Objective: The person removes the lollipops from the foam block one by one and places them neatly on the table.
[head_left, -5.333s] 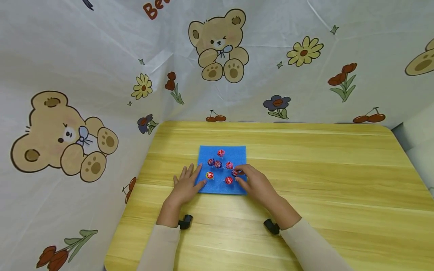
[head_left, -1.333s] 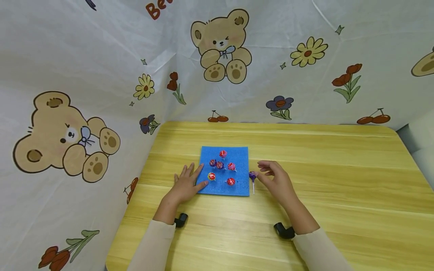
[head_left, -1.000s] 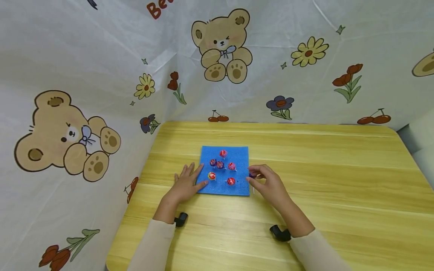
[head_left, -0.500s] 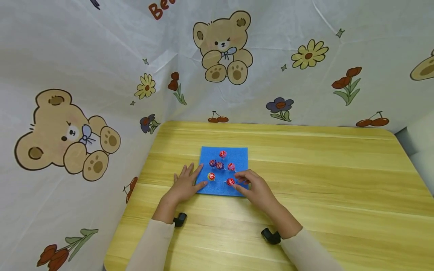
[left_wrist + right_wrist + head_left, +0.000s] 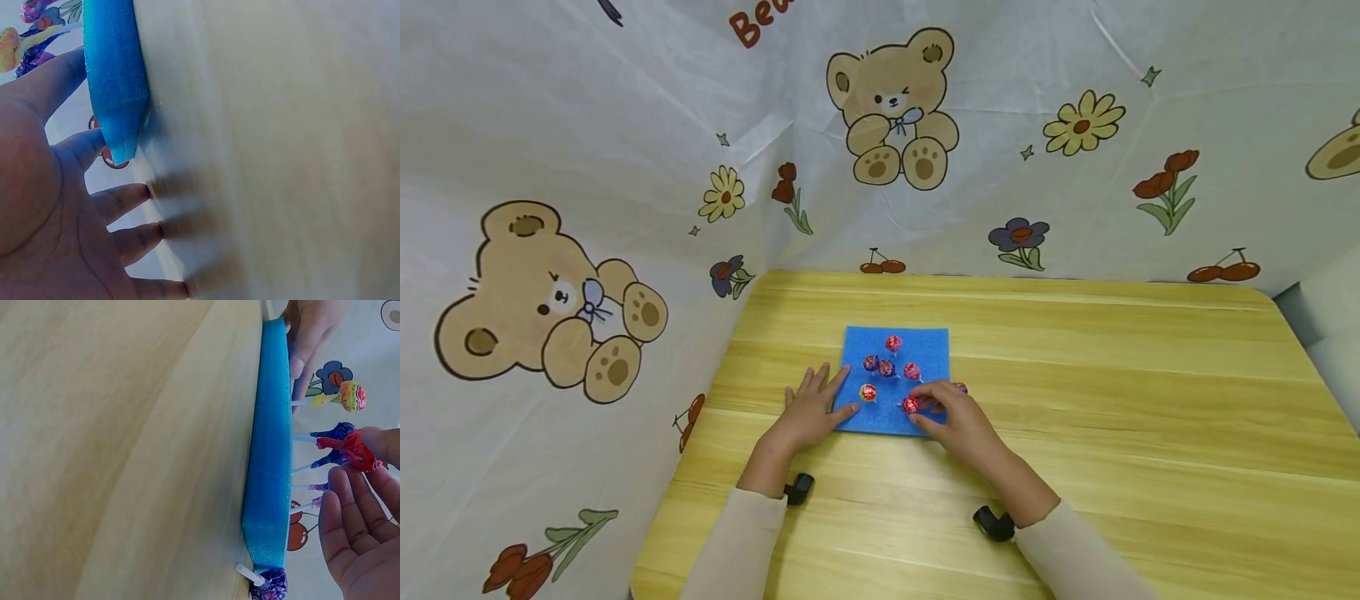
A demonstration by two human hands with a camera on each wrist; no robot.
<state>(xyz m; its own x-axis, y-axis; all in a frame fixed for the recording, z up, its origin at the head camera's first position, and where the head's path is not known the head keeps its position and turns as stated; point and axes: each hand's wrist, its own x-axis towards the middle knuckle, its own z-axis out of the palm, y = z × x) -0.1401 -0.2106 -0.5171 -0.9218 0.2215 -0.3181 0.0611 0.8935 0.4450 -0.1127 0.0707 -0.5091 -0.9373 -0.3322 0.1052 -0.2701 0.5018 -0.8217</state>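
Observation:
Several wrapped lollipops stand by their sticks in a thick blue foam block on the table. My right hand pinches the red lollipop at the block's near right between thumb and fingers; its stick is still in the foam. My left hand rests at the block's left edge with fingers spread, the thumb and index finger touching the foam. A yellow-and-red lollipop stands nearest the left hand. Beyond it are two purple lollipops, a pink lollipop and a pink-red lollipop.
One purple lollipop lies on the table against the block's right side, partly hidden by the right hand in the head view. The wooden tabletop extends to the right. Behind and to the left hangs a bear-print cloth.
The purple lollipop at the block's right has come out and been laid on the table beside it. My right hand let it go, moved left and took hold of the red lollipop.

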